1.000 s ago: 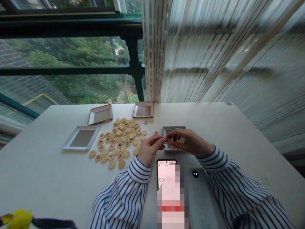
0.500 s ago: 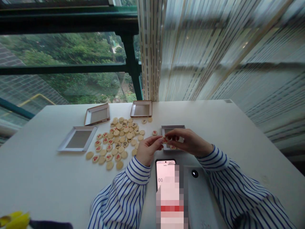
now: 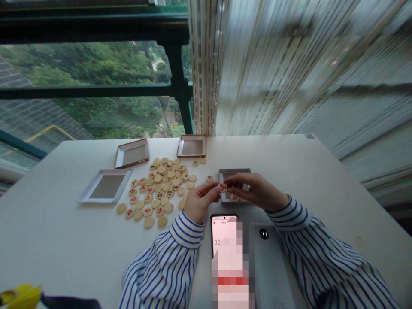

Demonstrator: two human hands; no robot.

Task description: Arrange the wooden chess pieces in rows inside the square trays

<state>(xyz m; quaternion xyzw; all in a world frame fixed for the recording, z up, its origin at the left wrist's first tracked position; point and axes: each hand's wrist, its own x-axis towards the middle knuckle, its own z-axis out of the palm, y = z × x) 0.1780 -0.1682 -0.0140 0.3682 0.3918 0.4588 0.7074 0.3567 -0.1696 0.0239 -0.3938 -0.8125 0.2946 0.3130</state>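
Between my two hands is a round Chinese chess piece (image 3: 222,187) with a red character facing up. My left hand (image 3: 200,201) pinches its left side, while the fingers of my right hand (image 3: 254,189) close on its right side. Just behind and under the right hand lies a shallow box tray (image 3: 225,200), partly covered by that hand. A red-marked piece (image 3: 234,198) shows inside the tray. To the left spreads a pile of Chinese chess pieces (image 3: 165,187), some face up in red or black, others blank side up. A single red piece (image 3: 210,178) lies apart, beyond my left fingers.
Three more shallow box parts stand on the white table (image 3: 309,171): a white one (image 3: 84,199) at left, a brown-edged one (image 3: 131,165) behind it and another (image 3: 192,156) at the back. A phone (image 3: 225,249) and a pale power bank (image 3: 270,266) lie in front. Yellow item (image 3: 24,296) at lower left.
The piece between my fingers has been turned slightly, so its red character shows at a different angle. My hands stay in nearly the same place.
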